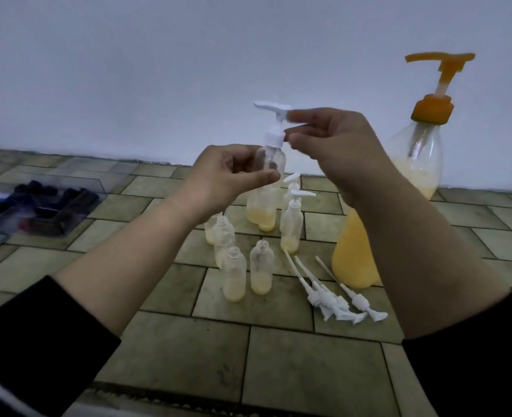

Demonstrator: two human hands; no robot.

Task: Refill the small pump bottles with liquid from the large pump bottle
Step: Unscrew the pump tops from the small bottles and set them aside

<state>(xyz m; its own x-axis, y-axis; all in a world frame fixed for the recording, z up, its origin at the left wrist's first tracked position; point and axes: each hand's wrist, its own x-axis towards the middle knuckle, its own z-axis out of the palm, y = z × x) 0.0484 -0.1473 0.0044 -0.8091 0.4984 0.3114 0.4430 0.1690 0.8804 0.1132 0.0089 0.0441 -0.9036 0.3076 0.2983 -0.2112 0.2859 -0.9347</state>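
My left hand (pixel 227 179) holds a small clear pump bottle (pixel 274 159) up in the air by its body. My right hand (pixel 336 145) pinches that bottle's white pump head (pixel 274 111) and collar with its fingertips. Below on the tiled floor stand several small bottles (pixel 233 275) with a little yellow liquid, some open-necked, two capped with white pumps (pixel 292 221). Loose white pump heads (pixel 336 299) with dip tubes lie to their right. The large bottle (pixel 415 158) with an orange pump stands at the right by the wall. A second large container of yellow liquid (pixel 352 260) is partly hidden behind my right forearm.
A clear tray (pixel 42 206) with dark items sits on the floor at the left. A white wall (pixel 188 70) runs along the back. Grey-green tiles (pixel 279 371) cover the floor in front of me.
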